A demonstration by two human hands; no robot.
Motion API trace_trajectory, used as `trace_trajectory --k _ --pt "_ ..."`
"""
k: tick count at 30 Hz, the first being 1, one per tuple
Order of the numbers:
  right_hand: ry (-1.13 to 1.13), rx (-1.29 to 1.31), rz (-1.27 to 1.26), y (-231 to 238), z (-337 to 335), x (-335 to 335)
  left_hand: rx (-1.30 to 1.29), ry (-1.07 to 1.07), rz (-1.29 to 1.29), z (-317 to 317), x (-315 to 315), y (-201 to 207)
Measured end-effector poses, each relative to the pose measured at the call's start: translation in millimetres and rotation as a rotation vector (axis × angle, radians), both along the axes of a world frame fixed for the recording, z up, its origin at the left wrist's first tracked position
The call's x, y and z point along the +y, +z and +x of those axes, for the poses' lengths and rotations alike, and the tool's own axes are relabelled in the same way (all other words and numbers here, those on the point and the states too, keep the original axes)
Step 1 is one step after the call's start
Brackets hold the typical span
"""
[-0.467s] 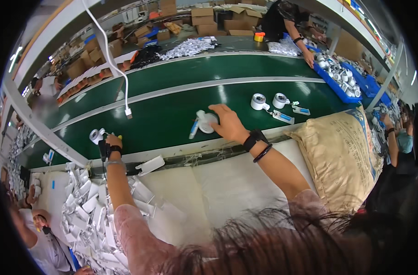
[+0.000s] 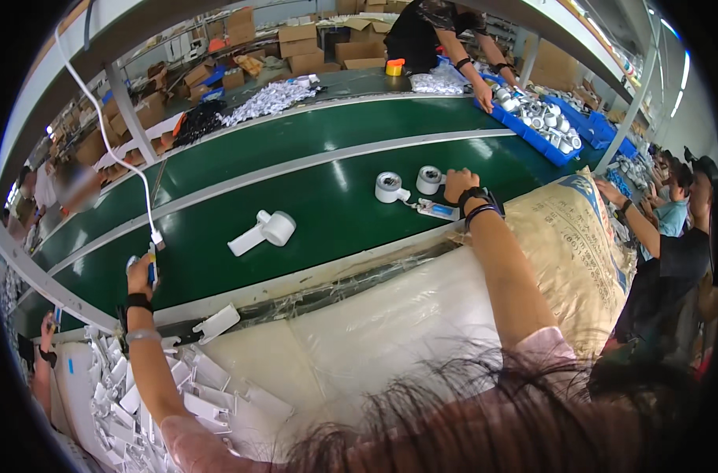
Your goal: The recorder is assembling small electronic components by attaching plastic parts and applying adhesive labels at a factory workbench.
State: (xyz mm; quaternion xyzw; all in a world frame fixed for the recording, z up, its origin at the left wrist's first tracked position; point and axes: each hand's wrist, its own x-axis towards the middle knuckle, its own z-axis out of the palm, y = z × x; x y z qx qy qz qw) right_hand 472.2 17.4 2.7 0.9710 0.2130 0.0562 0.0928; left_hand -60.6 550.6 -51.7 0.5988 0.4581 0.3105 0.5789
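My left hand (image 2: pixel 141 276) is closed on a small part with blue on it (image 2: pixel 152 268) at the left of the green belt; the fingers partly hide it. My right hand (image 2: pixel 463 186) reaches across the belt with curled fingers, beside a white round housing (image 2: pixel 430 180). Whatever those fingers grip is hidden. Left of it stands another white round housing (image 2: pixel 389 188), with a white handle piece holding a blue insert (image 2: pixel 438 210) lying close by. Between my hands a white round-headed device with a flat handle (image 2: pixel 266 232) lies on the belt.
White plastic handle shells (image 2: pixel 205 386) are heaped at the near left, and a tan sack (image 2: pixel 568 244) sits near right. A white cable (image 2: pixel 148 209) hangs over the belt. Across it, a person's hand (image 2: pixel 485 96) touches a blue crate (image 2: pixel 536 126) of white parts.
My right hand has left the middle device and moved right to the round housings. That device now shows a plain white handle, without blue. The view has swung right; my left hand stays at the left.
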Motion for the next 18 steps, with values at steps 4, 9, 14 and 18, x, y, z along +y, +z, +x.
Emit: trace_trajectory --k 4,9,14,18 --pt "0.124 0.026 0.039 -8.0 0.5 34.3 -0.266 -0.052 -0.007 -33.4 -70.5 60.3" --pt "0.097 0.121 0.309 -3.1 -20.4 58.1 -0.345 -0.312 -0.041 7.1 -209.5 129.3" --pt "0.422 0.397 0.504 9.5 -69.8 58.4 -0.334 -0.596 -0.089 34.6 -302.8 147.3" --pt "0.476 0.221 0.192 -5.2 -99.8 64.0 -0.274 -0.739 -0.258 47.5 -343.2 130.1"
